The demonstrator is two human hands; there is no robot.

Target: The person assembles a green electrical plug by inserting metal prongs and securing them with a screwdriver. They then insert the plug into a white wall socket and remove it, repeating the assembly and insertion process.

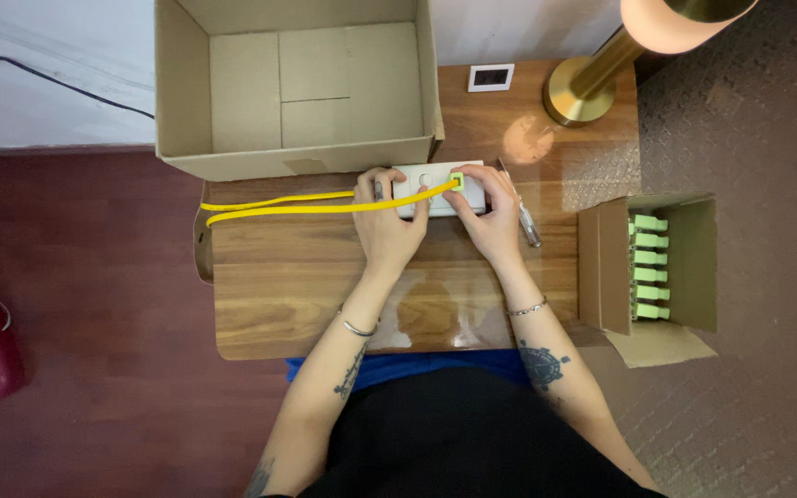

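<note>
Right now my left hand [387, 221] presses down on the white socket plate [439, 188] at the worktop's [325, 295] 12 o'clock edge, seemingly to steady it. My right hand [491, 214] pinches the green plug [457, 181] seated in it. The yellow cable [279, 205] trails toward 9 o'clock, below the empty box [297, 92]; spare plugs [649, 267] wait at 3 o'clock.

Warm glare from the lamp [666, 23] on glossy tabletop [528, 138]
</note>
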